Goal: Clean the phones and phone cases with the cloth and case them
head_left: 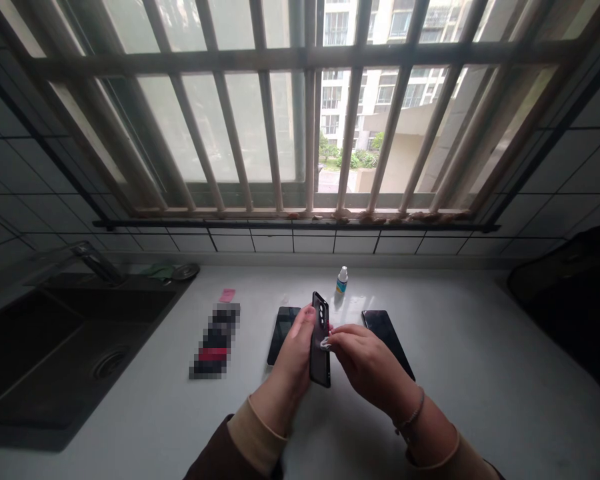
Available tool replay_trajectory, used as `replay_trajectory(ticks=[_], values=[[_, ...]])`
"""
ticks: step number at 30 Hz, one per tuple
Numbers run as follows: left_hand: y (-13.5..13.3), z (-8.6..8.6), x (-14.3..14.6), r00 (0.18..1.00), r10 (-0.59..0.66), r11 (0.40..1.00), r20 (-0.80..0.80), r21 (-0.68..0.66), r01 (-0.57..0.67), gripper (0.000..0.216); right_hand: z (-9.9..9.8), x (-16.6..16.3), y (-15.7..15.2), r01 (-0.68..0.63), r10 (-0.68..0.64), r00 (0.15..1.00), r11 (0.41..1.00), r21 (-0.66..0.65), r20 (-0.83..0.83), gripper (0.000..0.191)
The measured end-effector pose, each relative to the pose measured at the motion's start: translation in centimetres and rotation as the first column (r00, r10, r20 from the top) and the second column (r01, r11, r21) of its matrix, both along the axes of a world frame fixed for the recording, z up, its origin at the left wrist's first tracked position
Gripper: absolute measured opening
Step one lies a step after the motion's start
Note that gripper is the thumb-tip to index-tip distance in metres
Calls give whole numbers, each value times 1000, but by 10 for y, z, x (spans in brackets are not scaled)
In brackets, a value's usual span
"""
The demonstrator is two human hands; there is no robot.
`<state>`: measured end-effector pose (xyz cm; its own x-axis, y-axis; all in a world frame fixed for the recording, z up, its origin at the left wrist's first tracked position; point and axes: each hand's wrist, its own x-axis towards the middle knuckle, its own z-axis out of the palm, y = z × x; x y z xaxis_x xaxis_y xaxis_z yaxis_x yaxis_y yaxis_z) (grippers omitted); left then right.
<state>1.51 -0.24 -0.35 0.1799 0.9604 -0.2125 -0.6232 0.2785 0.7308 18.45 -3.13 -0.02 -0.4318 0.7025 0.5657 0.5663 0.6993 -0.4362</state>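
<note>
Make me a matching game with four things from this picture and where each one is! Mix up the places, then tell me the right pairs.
Things:
1) small bottle
2) phone or phone case
3) sink
4) white wad

Places:
A) held in the left hand
B) pinched by the right hand
C) standing upright on the counter
D) set into the counter, on the left side of the picture

Right pairs: 1-C, 2-A, 3-D, 4-B.
</note>
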Motion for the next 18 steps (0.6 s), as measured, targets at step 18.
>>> replay_trajectory(ticks=[18], values=[[0,17,-16,982,-158,977,-105,126,171,53,-6,7,6,129,-464,614,857,-499,-639,39]])
